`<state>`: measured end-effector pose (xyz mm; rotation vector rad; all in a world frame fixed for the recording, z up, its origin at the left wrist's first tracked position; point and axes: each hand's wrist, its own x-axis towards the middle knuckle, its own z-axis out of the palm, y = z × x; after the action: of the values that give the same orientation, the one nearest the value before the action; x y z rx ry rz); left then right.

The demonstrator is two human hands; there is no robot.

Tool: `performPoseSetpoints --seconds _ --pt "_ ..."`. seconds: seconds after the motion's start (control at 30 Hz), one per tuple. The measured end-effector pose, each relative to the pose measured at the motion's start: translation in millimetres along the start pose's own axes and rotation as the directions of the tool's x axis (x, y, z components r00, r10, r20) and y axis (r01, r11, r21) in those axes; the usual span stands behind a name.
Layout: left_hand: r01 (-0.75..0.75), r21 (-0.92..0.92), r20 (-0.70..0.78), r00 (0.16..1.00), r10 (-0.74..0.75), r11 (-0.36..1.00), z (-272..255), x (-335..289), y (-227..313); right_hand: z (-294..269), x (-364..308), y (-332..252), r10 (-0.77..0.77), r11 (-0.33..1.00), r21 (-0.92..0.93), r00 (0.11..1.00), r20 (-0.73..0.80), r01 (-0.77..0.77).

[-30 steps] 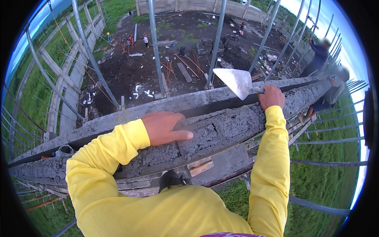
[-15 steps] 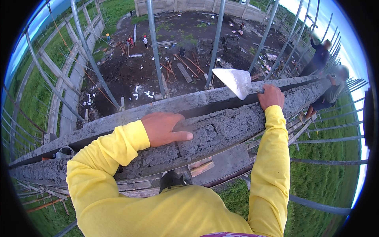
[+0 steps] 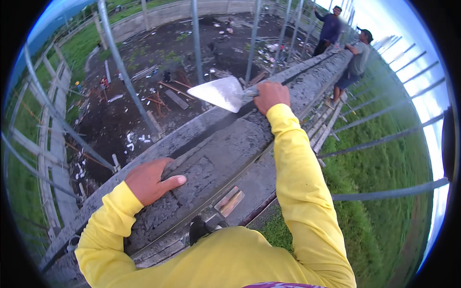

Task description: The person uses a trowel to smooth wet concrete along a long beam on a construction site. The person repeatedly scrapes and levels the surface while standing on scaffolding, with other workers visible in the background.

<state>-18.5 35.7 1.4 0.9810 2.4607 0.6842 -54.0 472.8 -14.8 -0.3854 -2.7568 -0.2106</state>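
Note:
In my right hand (image 3: pixel 272 97) is the handle of a pointed masonry trowel (image 3: pixel 219 93). Its pale metal blade points left, above a dark gap between two long concrete strips. My left hand (image 3: pixel 151 181) rests on the nearer concrete strip (image 3: pixel 224 144), thumb lying on top. The other fingers bend over its far edge and are mostly hidden there. Rough grey mortar covers the top of this strip, smoother in the middle. Beyond the gap runs the farther concrete strip (image 3: pixel 169 138).
Upright metal pipes (image 3: pixel 197 45) rise beyond the wall, and more pipes (image 3: pixel 384 194) stick out at right. Two people (image 3: pixel 357 57) stand farther along it, by wooden planks (image 3: pixel 326 127). Dark ground with scattered boards (image 3: pixel 176 100) lies far below. A wood piece (image 3: pixel 229 201) sits near my body.
My view has turned to the right. The trowel stays in my right hand, over the gap. My left hand stays on the nearer strip, and the two people show more fully.

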Motion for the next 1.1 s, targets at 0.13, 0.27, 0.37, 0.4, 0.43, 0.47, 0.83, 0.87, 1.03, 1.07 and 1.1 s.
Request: performPoseSetpoints --seconds 0.13,0.27,0.37,0.4,0.43,0.47,0.83,0.87,1.03,1.07,1.1 --pt "0.091 0.038 -0.008 0.996 -0.091 0.995 -0.1 3.6 8.6 -2.2 -1.4 -1.2 0.039 0.999 -0.015 0.995 0.090 -0.038" --pt "0.084 0.017 -0.013 0.996 -0.084 0.996 1.5 2.1 5.1 -10.5 -3.9 -4.9 0.058 0.998 0.019 0.992 0.110 -0.061" --pt "0.085 0.010 -0.012 0.996 -0.085 0.996 2.7 2.9 0.7 -10.3 -4.0 -4.0 0.042 0.999 0.026 0.994 0.099 -0.045" --pt "0.087 0.011 -0.008 0.996 -0.086 0.996 2.6 2.6 0.3 -9.6 -4.2 -3.2 0.037 0.999 0.030 0.994 0.100 -0.040" --pt "0.087 0.010 -0.005 0.996 -0.087 0.996 2.5 2.7 0.4 -8.8 -4.7 -2.3 0.042 0.999 0.028 0.995 0.095 -0.045" --pt "0.089 0.009 -0.004 0.996 -0.089 0.996 2.5 2.9 1.0 -8.2 -4.9 -1.9 0.045 0.999 0.026 0.995 0.090 -0.048" --pt "0.092 0.014 0.003 0.996 -0.092 0.996 2.5 3.6 -1.7 -6.3 -2.0 -4.5 0.067 0.997 0.032 0.989 0.128 -0.072" --pt "0.086 0.021 -0.002 0.996 -0.086 0.996 2.2 3.9 -1.6 -6.7 -2.1 -4.7 0.068 0.997 0.031 0.990 0.126 -0.073" --pt "0.076 0.068 0.000 0.997 -0.076 0.995 0.7 3.8 -2.2 -8.7 -3.2 -4.8 0.069 0.997 0.027 0.990 0.123 -0.073" --pt "0.060 0.077 -0.026 0.998 -0.058 0.995 1.3 3.7 -2.9 -8.9 -3.3 -4.7 0.068 0.997 0.029 0.990 0.120 -0.072" --pt "0.057 0.094 -0.035 0.998 -0.054 0.994 1.8 3.6 -3.4 -9.0 -3.6 -5.0 0.070 0.997 0.031 0.990 0.121 -0.075"
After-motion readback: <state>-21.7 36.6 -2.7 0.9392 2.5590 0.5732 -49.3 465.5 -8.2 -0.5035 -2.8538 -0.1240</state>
